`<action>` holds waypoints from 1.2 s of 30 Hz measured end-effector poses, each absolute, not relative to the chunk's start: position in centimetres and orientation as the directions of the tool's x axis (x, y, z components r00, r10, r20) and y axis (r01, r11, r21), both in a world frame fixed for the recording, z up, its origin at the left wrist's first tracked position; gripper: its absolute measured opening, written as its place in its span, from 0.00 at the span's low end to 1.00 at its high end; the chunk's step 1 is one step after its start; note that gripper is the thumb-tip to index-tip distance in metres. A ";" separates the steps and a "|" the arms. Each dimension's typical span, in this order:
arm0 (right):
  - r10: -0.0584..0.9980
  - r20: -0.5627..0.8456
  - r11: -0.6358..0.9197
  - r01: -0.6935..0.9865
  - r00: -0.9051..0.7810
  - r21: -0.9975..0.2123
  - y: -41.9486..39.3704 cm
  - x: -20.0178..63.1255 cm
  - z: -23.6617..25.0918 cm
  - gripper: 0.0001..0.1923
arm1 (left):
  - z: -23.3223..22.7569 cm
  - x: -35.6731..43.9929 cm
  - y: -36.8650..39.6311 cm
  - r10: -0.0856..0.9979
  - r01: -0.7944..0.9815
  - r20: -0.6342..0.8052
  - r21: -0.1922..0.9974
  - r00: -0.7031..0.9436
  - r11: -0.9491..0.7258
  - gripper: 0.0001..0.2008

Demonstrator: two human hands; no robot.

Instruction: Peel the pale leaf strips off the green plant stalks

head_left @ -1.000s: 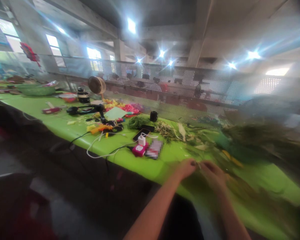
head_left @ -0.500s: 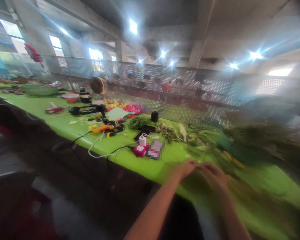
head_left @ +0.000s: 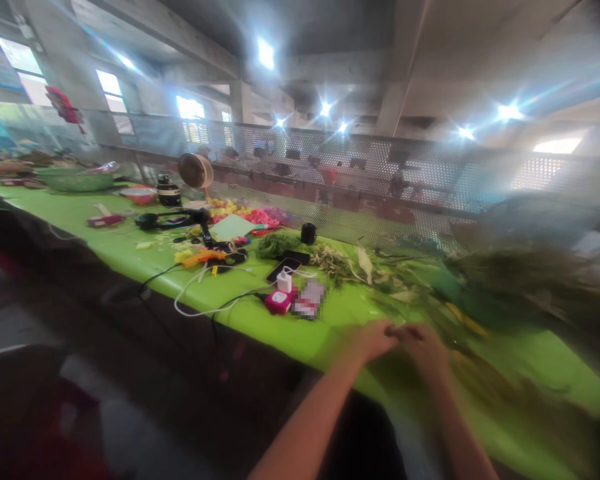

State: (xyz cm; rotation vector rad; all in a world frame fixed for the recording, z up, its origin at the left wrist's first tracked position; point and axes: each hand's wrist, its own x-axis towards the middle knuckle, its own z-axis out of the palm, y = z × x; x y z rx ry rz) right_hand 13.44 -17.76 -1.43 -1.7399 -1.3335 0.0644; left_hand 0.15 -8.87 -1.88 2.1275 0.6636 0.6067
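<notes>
Just above the green-covered table [head_left: 260, 320], my left hand [head_left: 377, 339] and my right hand [head_left: 424, 343] meet fingertip to fingertip. Both are closed in a pinch. What they pinch is small, mostly covered by the fingers and too blurred to name. Beyond the hands lie a bundle of pale green stems [head_left: 333, 259] and loose leaf-like strips [head_left: 365, 265]. To my right stands a green basin [head_left: 460, 300] heaped with long green-brown plant material [head_left: 520, 273].
Left of my hands are a pink power socket [head_left: 279, 302] with a white charger [head_left: 284, 280], a blurred-out packet [head_left: 310, 299] and a phone [head_left: 283, 268]. An orange glue gun [head_left: 205, 257], cables, a black mug [head_left: 309, 233] and a small fan [head_left: 196, 171] stand farther along.
Both hands stay together at nearly the same spot, with the fingers shifting slightly and the right hand turning a little inward. The view has moved only slightly.
</notes>
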 end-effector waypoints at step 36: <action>0.774 0.556 0.038 0.855 0.302 -0.517 -17.6 14.0 -2.7 0.12 | -3.2 0.6 -8.6 0.598 0.286 0.252 0.697 0.761 -0.658 0.10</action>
